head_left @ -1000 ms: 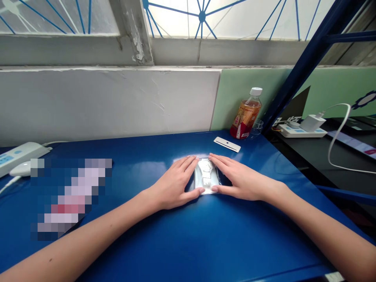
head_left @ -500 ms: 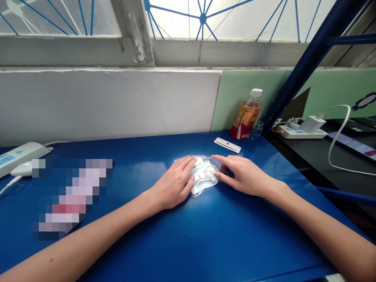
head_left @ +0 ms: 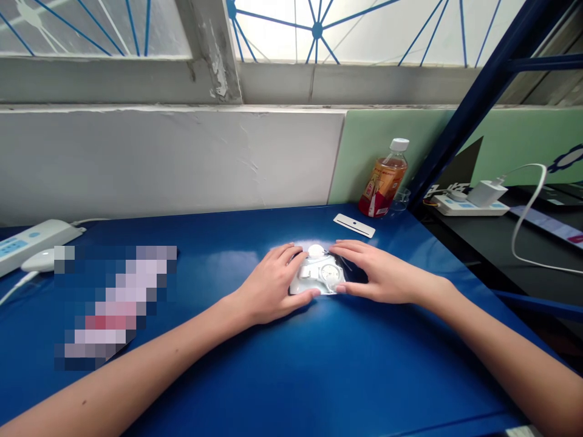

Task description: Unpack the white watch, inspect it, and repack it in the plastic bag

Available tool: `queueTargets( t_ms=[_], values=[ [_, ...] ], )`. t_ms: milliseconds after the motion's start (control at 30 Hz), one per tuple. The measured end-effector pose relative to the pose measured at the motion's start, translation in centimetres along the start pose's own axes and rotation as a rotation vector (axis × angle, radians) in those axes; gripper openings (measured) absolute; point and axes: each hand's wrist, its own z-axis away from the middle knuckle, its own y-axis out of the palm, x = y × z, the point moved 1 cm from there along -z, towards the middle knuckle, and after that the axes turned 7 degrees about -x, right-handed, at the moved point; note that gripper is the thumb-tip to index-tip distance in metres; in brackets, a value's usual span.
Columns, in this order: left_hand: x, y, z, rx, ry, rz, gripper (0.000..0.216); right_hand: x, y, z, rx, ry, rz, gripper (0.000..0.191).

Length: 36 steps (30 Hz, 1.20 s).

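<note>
A small clear plastic packet [head_left: 319, 276] with white parts inside lies on the blue table [head_left: 291, 364]. My left hand [head_left: 268, 285] rests against its left side, thumb along the near edge and fingers curved over the far edge. On the right side my right hand [head_left: 380, 276] lies with fingers stretched over the packet's top right corner. Both hands press and hold the packet between them.
A bottle of orange drink [head_left: 382, 179] stands at the back right, with a thin white strip [head_left: 354, 225] before it. A power strip with charger [head_left: 469, 203] lies on the dark desk right. A blurred patch [head_left: 113, 303] and another white power strip [head_left: 34, 240] are left.
The packet has been turned between my hands and now lies wider across. Both hands have shifted round it, closing on its sides again.
</note>
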Motion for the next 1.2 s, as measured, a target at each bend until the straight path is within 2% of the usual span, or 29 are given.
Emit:
queueTargets(
  t_ms=[267, 433, 600, 1000, 1200],
  values=[
    [0.2, 0.2, 0.1, -0.007, -0.019, 0.025, 0.071, -0.5, -0.1, 0.3, 0.043, -0.007, -0.026, 0.082],
    [0.1, 0.1, 0.0, 0.011, 0.003, 0.003, 0.086, -0.8, 0.3, 0.5, 0.064, -0.035, 0.010, 0.094],
    [-0.1, -0.1, 0.1, 0.002, 0.037, -0.006, 0.072, -0.7, 0.0, 0.5, 0.056, -0.034, 0.002, 0.095],
    [0.1, -0.4, 0.0, 0.017, 0.017, 0.047, 0.054, 0.5, -0.7, -0.4, -0.014, -0.122, -0.033, 0.048],
    [0.4, -0.9, -0.2, -0.067, -0.036, 0.279, 0.045, 0.7, -0.6, -0.3, -0.060, -0.113, -0.056, 0.036]
  ],
)
